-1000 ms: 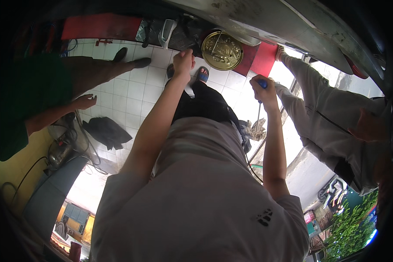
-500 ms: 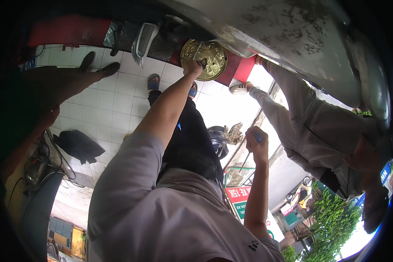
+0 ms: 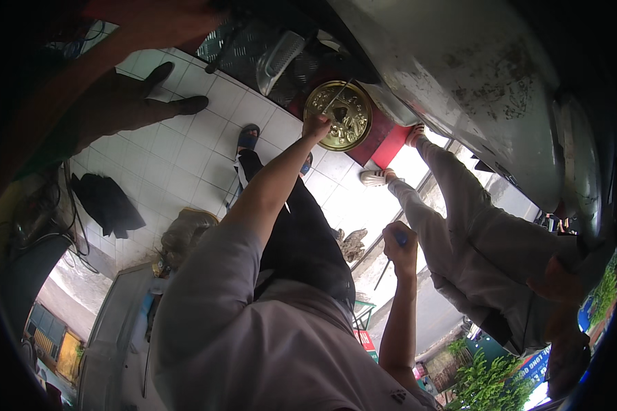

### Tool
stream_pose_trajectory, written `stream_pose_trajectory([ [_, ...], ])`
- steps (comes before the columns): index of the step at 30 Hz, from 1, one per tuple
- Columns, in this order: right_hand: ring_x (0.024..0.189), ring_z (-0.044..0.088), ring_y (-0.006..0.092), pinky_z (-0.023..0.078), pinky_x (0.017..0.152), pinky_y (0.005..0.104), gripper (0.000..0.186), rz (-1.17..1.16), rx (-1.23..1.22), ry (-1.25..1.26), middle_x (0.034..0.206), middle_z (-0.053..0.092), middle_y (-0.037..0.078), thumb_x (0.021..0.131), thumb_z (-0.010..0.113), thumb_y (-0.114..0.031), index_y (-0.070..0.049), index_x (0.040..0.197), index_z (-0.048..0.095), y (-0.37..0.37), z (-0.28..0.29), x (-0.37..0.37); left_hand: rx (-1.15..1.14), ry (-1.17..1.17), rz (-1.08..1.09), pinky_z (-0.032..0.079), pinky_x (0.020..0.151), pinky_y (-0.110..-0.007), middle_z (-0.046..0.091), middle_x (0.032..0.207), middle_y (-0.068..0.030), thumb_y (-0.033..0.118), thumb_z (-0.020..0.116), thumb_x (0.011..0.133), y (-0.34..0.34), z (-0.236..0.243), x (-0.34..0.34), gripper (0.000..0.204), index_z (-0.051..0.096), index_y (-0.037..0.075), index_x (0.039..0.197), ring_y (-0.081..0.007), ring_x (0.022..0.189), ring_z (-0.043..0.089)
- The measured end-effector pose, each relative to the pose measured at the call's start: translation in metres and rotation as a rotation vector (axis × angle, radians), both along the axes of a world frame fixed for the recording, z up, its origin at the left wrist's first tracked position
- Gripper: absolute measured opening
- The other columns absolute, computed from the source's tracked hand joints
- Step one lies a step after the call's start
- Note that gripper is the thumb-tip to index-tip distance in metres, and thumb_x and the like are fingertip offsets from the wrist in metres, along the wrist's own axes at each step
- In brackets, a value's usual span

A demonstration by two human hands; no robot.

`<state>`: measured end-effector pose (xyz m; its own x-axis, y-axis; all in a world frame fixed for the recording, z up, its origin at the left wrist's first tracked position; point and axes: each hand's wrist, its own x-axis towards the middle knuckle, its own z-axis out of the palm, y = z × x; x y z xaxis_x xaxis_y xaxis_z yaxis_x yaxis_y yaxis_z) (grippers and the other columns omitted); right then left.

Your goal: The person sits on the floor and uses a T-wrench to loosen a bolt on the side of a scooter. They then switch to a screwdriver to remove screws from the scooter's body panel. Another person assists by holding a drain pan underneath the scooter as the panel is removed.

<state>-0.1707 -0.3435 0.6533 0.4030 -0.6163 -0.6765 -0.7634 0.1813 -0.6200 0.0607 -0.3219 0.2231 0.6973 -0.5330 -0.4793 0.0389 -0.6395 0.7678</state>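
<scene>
1. The right hand (image 3: 400,248) is clamped on a blue-handled screwdriver (image 3: 401,237); the thin shaft is angled down and to the left, clear of everything near it.
2. The left hand (image 3: 316,127) is stretched out to the near-left edge of a round gold tray (image 3: 367,125); the fingers look curled, but whether anything is gripped cannot be told (too small, too dark).
3. The tray is set at the edge of a red platform (image 3: 393,145), with raised shapes seen in it. A thin rod (image 3: 339,97) is seen slanting across it towards the left hand; contact with the fingers cannot be confirmed.
4. A silver part with a grille-like face (image 3: 281,61) is seen left of the tray, near dark tread plate (image 3: 248,53). The upper right is filled by a large smudged grey panel (image 3: 459,89).
5. The white tiled floor (image 3: 164,161) is stood on in dark sandals (image 3: 249,136). A black cloth-like thing (image 3: 107,204) is left lying further left.
6. Two other people are caught: one in grey (image 3: 487,236) at right, one in dark shoes (image 3: 188,105) at left, partly cut off.
</scene>
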Motion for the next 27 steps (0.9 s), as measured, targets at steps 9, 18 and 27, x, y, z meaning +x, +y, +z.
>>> stream_pose_trajectory([
  [9,0.048,0.043,0.0027,0.031,0.044,0.0217,0.012,0.052,-0.05,-0.178,0.058,0.049,-0.005,0.084,0.067,-0.009,-0.005,0.074,0.061,0.025,0.035,0.1,-0.077,0.226,0.305,0.048,0.047,-0.027,0.069,0.073,-0.0053,0.023,0.063,0.088,0.262,0.132,0.063,0.019,0.069,0.008,0.1,-0.0118,0.053,0.061],
  [18,0.045,0.045,0.0049,0.032,0.042,0.0226,0.013,-0.057,-0.217,-0.257,0.057,0.052,-0.002,0.082,0.07,-0.013,-0.002,0.078,0.065,0.057,0.064,0.176,-0.021,0.26,0.315,0.045,0.051,-0.024,0.068,0.077,-0.0037,0.023,0.063,0.091,0.355,0.231,0.143,0.018,0.068,0.009,0.102,-0.0084,0.056,0.058],
  [27,0.043,0.043,0.0041,0.029,0.038,0.0233,0.017,-0.083,-0.139,-0.268,0.057,0.055,-0.001,0.085,0.067,-0.016,-0.004,0.074,0.065,0.063,0.07,0.198,-0.263,0.378,0.275,0.037,0.047,-0.021,0.063,0.08,-0.0006,0.023,0.061,0.095,0.312,0.296,0.201,0.016,0.065,0.01,0.103,-0.0052,0.06,0.055],
])
